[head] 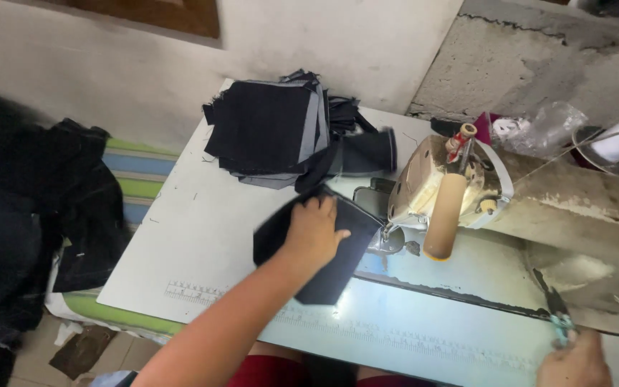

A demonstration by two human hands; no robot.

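Dark cloth (324,251) under left hand (314,233).

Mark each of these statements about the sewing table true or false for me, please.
1. The left hand lies flat on a dark fabric piece. True.
2. The stack of dark cut pieces sits on the floor. False: it rests at the table's far end.
3. The right hand holds small snips. True.
4. The sewing machine is bright red. False: it is worn cream.
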